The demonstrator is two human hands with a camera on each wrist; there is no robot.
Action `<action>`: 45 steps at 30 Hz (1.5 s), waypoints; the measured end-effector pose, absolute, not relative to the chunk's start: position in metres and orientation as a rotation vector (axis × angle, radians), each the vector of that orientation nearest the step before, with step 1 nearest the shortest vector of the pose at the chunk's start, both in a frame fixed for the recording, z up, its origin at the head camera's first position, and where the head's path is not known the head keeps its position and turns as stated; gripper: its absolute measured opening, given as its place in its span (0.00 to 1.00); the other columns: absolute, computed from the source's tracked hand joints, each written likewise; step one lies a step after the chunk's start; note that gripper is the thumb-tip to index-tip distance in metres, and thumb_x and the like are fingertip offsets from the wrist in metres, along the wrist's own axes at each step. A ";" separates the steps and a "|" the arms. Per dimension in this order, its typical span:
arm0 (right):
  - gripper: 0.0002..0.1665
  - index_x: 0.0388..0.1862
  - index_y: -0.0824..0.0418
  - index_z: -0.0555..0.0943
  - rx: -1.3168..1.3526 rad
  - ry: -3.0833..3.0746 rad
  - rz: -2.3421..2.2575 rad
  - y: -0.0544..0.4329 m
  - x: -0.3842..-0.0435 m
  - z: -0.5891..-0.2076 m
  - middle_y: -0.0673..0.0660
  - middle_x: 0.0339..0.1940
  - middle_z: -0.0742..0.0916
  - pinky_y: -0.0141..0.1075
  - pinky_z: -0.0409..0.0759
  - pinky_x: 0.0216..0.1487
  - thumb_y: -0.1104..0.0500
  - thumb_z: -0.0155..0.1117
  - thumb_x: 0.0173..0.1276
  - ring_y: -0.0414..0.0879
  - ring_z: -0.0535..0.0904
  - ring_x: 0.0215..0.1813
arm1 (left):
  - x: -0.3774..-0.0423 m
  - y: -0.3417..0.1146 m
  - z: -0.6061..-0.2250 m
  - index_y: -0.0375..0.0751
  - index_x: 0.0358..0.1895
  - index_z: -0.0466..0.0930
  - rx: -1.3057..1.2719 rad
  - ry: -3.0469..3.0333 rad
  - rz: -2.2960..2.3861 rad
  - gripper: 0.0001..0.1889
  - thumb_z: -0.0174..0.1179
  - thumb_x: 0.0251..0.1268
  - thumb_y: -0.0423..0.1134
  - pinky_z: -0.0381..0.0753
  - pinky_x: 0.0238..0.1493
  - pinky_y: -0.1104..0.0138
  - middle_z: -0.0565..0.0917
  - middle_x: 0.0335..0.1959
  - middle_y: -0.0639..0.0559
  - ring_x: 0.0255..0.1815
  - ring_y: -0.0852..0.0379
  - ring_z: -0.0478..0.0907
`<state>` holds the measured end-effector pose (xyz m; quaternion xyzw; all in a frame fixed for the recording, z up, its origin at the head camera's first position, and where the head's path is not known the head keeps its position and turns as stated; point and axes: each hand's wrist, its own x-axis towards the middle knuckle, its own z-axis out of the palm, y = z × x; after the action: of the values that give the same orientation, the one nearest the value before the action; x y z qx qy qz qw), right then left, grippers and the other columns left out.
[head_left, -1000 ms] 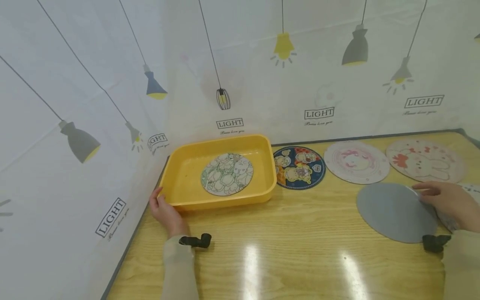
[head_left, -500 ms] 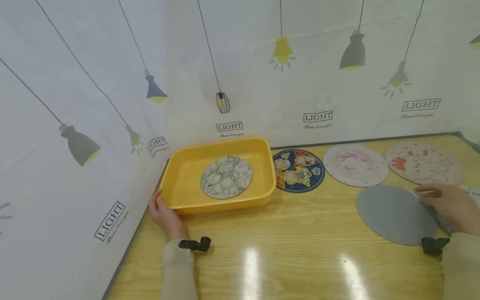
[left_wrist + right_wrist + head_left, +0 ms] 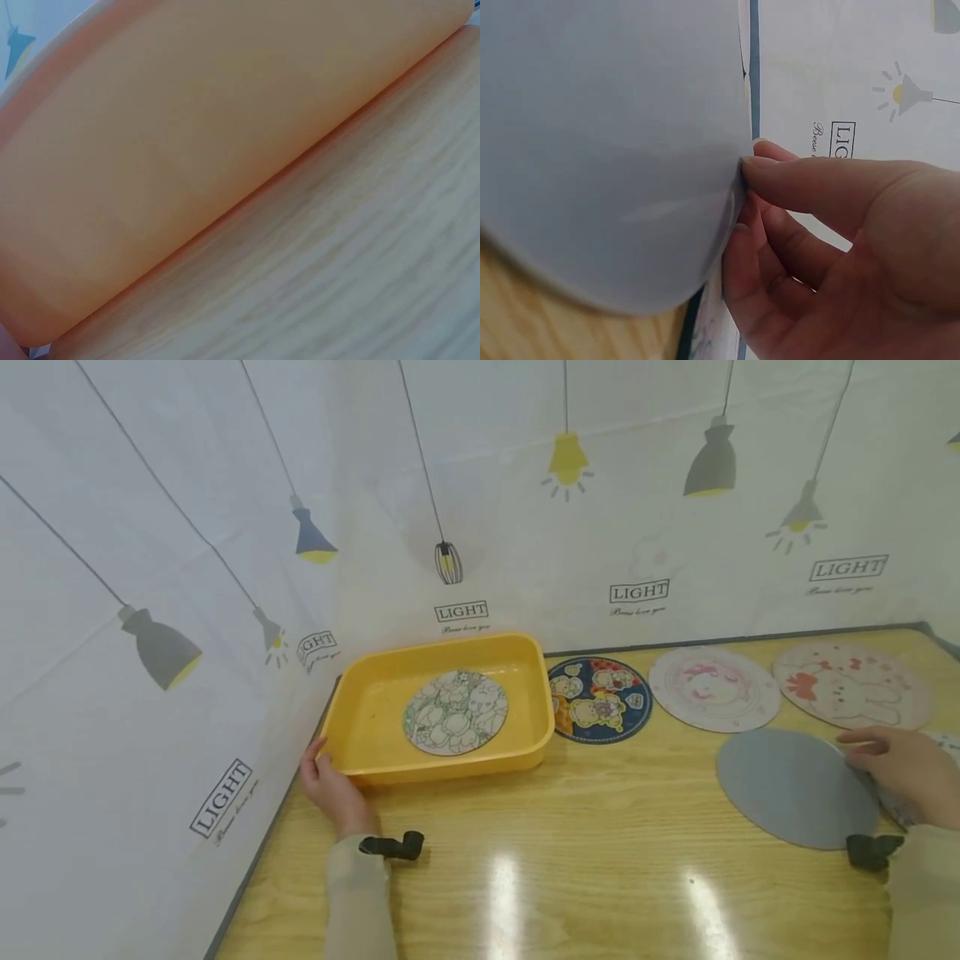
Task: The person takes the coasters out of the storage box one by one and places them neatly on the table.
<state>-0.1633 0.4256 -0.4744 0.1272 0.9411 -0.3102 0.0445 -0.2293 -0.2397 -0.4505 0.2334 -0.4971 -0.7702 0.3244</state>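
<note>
My left hand (image 3: 335,791) holds the front left corner of a yellow plastic tray (image 3: 442,769), its fingers along the outer wall. Inside the tray lies a round mat (image 3: 456,713) printed with green and white line drawings. In the left wrist view the tray's wall (image 3: 210,112) fills most of the picture. On the right, my right hand (image 3: 903,772) pinches the edge of a round mat with its plain grey side (image 3: 795,787) up. The right wrist view shows the thumb (image 3: 810,178) on the grey face and fingers behind its rim, the mat tilted.
Along the back of the wooden table (image 3: 585,860) lie a navy cartoon mat (image 3: 600,700), a pink-and-white mat (image 3: 714,687) and a rabbit mat (image 3: 851,685). Another printed mat (image 3: 895,806) sits partly hidden under my right hand. White lamp-patterned sheeting (image 3: 525,527) stands behind and at the left.
</note>
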 end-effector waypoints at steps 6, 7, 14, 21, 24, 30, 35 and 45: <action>0.25 0.56 0.73 0.65 0.418 2.859 -0.945 0.427 -0.163 -0.476 0.80 0.50 0.68 0.52 0.70 0.35 0.59 0.53 0.65 0.71 0.66 0.47 | -0.229 -0.240 -0.451 0.41 0.51 0.73 0.612 -1.307 -2.032 0.15 0.40 0.65 0.35 0.67 0.54 0.60 0.69 0.56 0.52 0.55 0.51 0.68; 0.25 0.56 0.73 0.65 0.422 2.858 -0.941 0.428 -0.163 -0.477 0.80 0.50 0.68 0.52 0.70 0.35 0.59 0.53 0.65 0.71 0.66 0.47 | -0.229 -0.240 -0.451 0.42 0.51 0.73 0.613 -1.315 -2.029 0.15 0.40 0.65 0.35 0.67 0.54 0.60 0.68 0.56 0.52 0.55 0.51 0.68; 0.27 0.57 0.72 0.64 0.445 2.830 -0.955 0.430 -0.164 -0.483 0.79 0.53 0.66 0.52 0.70 0.36 0.55 0.51 0.67 0.72 0.64 0.49 | -0.230 -0.240 -0.451 0.42 0.50 0.73 0.603 -1.310 -2.025 0.15 0.40 0.65 0.35 0.67 0.54 0.60 0.69 0.56 0.52 0.55 0.50 0.68; 0.25 0.57 0.72 0.64 0.413 2.840 -0.970 0.430 -0.165 -0.481 0.79 0.52 0.67 0.52 0.71 0.36 0.58 0.50 0.67 0.72 0.65 0.49 | -0.230 -0.242 -0.452 0.42 0.50 0.73 0.612 -1.328 -2.011 0.15 0.41 0.65 0.35 0.67 0.54 0.61 0.68 0.56 0.53 0.55 0.53 0.68; 0.24 0.57 0.73 0.64 0.395 2.876 -0.937 0.427 -0.166 -0.477 0.79 0.52 0.68 0.51 0.71 0.36 0.58 0.50 0.67 0.71 0.66 0.49 | -0.230 -0.242 -0.451 0.43 0.50 0.73 0.615 -1.319 -2.021 0.15 0.41 0.65 0.35 0.68 0.54 0.61 0.68 0.56 0.53 0.55 0.52 0.68; 0.28 0.57 0.74 0.64 0.448 2.876 -0.936 0.422 -0.166 -0.468 0.79 0.50 0.70 0.48 0.71 0.33 0.54 0.49 0.67 0.67 0.69 0.44 | -0.229 -0.241 -0.450 0.42 0.50 0.73 0.614 -1.320 -2.014 0.15 0.40 0.65 0.35 0.68 0.54 0.62 0.68 0.56 0.53 0.56 0.53 0.67; 0.32 0.59 0.75 0.62 0.477 2.829 -1.043 0.412 -0.163 -0.450 0.78 0.51 0.70 0.47 0.72 0.33 0.50 0.46 0.67 0.63 0.76 0.40 | -0.229 -0.240 -0.449 0.42 0.50 0.73 0.610 -1.322 -2.004 0.15 0.40 0.65 0.34 0.67 0.54 0.61 0.69 0.56 0.53 0.55 0.52 0.67; 0.42 0.64 0.73 0.55 0.458 2.783 -1.169 0.394 -0.158 -0.428 0.77 0.55 0.68 0.52 0.70 0.37 0.39 0.36 0.67 0.69 0.67 0.50 | -0.229 -0.240 -0.449 0.44 0.50 0.73 0.631 -1.337 -2.016 0.15 0.40 0.65 0.35 0.67 0.54 0.62 0.68 0.57 0.54 0.56 0.53 0.67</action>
<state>-0.1584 0.3937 -0.4279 0.1499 0.9107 -0.3824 0.0442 -0.2287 -0.2402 -0.4486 0.2395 -0.5075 -0.7652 0.3154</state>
